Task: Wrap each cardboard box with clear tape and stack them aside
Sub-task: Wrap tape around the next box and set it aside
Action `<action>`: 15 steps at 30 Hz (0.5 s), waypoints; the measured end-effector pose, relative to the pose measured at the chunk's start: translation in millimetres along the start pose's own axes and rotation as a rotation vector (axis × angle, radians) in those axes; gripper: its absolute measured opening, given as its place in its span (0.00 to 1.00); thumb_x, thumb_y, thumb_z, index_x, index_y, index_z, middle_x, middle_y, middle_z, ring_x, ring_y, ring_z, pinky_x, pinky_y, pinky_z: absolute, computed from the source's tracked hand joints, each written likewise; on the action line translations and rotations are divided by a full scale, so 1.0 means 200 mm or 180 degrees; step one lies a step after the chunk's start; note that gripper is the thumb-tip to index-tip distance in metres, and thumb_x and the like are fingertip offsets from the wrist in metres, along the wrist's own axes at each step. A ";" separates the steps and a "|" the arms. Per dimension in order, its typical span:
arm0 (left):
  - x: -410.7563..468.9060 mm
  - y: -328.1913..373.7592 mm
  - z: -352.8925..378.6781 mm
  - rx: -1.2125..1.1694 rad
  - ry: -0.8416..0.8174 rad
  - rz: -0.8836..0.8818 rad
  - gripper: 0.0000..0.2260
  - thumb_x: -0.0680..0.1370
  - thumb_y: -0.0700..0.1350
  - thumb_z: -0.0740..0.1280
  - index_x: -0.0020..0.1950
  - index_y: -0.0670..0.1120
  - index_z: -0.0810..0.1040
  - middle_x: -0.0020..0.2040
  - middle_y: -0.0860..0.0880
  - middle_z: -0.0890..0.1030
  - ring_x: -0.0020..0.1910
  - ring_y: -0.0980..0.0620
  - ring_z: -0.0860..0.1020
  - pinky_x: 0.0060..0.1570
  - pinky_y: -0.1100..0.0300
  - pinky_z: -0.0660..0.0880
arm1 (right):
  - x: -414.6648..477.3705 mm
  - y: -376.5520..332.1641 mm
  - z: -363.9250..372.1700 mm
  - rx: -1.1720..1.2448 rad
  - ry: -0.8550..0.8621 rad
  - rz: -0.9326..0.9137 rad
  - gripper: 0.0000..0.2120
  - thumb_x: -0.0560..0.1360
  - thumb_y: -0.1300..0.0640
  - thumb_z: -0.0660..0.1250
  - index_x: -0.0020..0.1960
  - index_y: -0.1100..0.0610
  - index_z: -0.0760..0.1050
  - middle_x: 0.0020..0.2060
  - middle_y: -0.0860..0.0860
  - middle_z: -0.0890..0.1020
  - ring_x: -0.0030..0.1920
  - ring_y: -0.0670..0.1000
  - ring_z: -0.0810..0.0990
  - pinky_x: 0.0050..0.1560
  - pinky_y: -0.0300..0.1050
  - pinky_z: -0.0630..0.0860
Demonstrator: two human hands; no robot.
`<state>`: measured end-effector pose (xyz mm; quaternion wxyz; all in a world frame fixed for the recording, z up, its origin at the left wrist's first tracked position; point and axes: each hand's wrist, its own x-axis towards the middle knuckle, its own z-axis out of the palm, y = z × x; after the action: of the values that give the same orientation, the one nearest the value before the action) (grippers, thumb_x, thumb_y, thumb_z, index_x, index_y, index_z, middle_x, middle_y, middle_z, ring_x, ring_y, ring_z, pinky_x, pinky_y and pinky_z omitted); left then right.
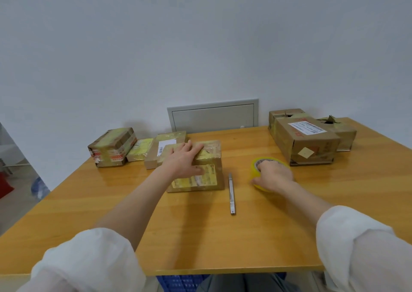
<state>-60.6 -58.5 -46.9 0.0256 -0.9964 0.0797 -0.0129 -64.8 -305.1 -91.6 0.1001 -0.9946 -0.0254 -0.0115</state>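
Note:
A taped cardboard box sits in the middle of the wooden table. My left hand lies flat on top of it, fingers straight and spread. To its right, my right hand grips a yellowish roll of clear tape that rests on the table, fingers curled into its core. A grey utility knife lies between the box and the roll.
Three taped boxes sit at the back left: a chunky one, a small flat one and a longer one. At the back right stands a large labelled box with two torn boxes behind it. A grey wall panel is behind.

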 end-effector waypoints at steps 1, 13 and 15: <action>0.00 0.00 -0.01 0.0080 -0.0011 0.0014 0.37 0.76 0.60 0.65 0.78 0.58 0.47 0.79 0.48 0.51 0.77 0.45 0.53 0.73 0.45 0.55 | 0.02 0.01 -0.01 0.0246 0.0019 -0.0017 0.12 0.75 0.43 0.67 0.51 0.51 0.75 0.45 0.49 0.78 0.47 0.51 0.77 0.35 0.40 0.69; -0.04 0.01 -0.09 -0.0257 0.0016 0.0021 0.47 0.71 0.62 0.69 0.78 0.55 0.41 0.79 0.49 0.46 0.77 0.47 0.52 0.74 0.46 0.54 | 0.12 -0.08 -0.22 0.2213 0.0371 -0.0638 0.15 0.74 0.50 0.71 0.42 0.64 0.80 0.39 0.59 0.81 0.39 0.53 0.76 0.39 0.45 0.68; -0.04 0.03 -0.17 -0.1194 0.0553 0.0125 0.44 0.71 0.60 0.71 0.79 0.51 0.50 0.78 0.51 0.53 0.76 0.52 0.55 0.73 0.52 0.54 | 0.11 -0.12 -0.27 0.2196 0.0453 -0.0851 0.16 0.74 0.52 0.71 0.42 0.67 0.79 0.37 0.58 0.79 0.37 0.52 0.74 0.37 0.45 0.66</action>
<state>-71.0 -64.6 -14.1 -0.1672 -0.9771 0.1019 -0.0833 -45.1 -290.5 -33.1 0.4284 -0.8870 -0.1504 -0.0843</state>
